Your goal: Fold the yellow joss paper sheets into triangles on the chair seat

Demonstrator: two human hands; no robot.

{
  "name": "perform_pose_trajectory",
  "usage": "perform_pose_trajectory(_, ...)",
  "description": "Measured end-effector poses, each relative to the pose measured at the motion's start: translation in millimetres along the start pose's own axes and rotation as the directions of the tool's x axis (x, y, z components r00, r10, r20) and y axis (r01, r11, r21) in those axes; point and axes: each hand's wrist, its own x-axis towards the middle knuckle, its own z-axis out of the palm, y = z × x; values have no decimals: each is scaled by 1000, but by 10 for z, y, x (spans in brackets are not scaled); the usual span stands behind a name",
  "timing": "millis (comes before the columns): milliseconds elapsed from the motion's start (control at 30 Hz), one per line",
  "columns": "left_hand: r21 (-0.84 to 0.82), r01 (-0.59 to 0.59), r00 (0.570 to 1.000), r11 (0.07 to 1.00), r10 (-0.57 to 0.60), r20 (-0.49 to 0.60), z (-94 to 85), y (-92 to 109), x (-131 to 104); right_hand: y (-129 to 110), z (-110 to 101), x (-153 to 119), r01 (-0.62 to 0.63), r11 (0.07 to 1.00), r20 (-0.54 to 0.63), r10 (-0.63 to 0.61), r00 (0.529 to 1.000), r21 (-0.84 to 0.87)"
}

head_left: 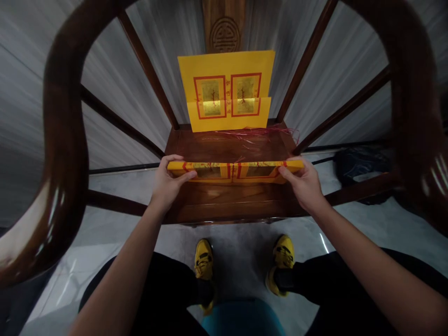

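A folded sheet of yellow joss paper (233, 171), with red-framed gold squares and red characters, is stretched lengthwise above the chair seat. My left hand (170, 179) grips its left end, thumb in front and fingers behind. Its right end is pinched the same way by my right hand (304, 182). How many layers the fold has I cannot tell. Behind it, more yellow joss paper (227, 65) with the same print leans upright at the back of the seat, creased across the middle. Thin red strings (252, 134) lie loose at its foot.
The dark wooden chair (224, 200) has curved arms on both sides and a carved back panel (225, 32). A dark bag (360, 170) lies on the floor at right. Yellow shoes (204, 261) and a teal stool (243, 319) are below, in front of the seat.
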Motion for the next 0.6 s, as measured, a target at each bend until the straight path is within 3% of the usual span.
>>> perform_pose_trajectory(67,-56,43,999,998,-42,5,24,6,-10,-3,8,8,-2,1000,2,2,1000,18)
perform_pose_trajectory(167,-117,-20,999,993,17,-32,49,13,-15,-36,-4,9,34,999,35,-35,999,36)
perform_pose_trajectory(267,-57,-116,993,992,114,-36,43,-1,-3,-43,-16,-5,57,998,67,-57,996,15)
perform_pose_trajectory(367,17,-153,988,988,153,-36,13,-44,1,-10,-3,-20,4,1000,20,-4,1000,25)
perform_pose_trajectory(533,35,62,998,997,-61,-26,-10,-102,-48,8,26,-46,-172,983,34,171,985,57)
perform_pose_trajectory(600,32,56,997,998,-55,-48,-1,-91,-65,-3,13,-58,-187,981,38,185,982,54)
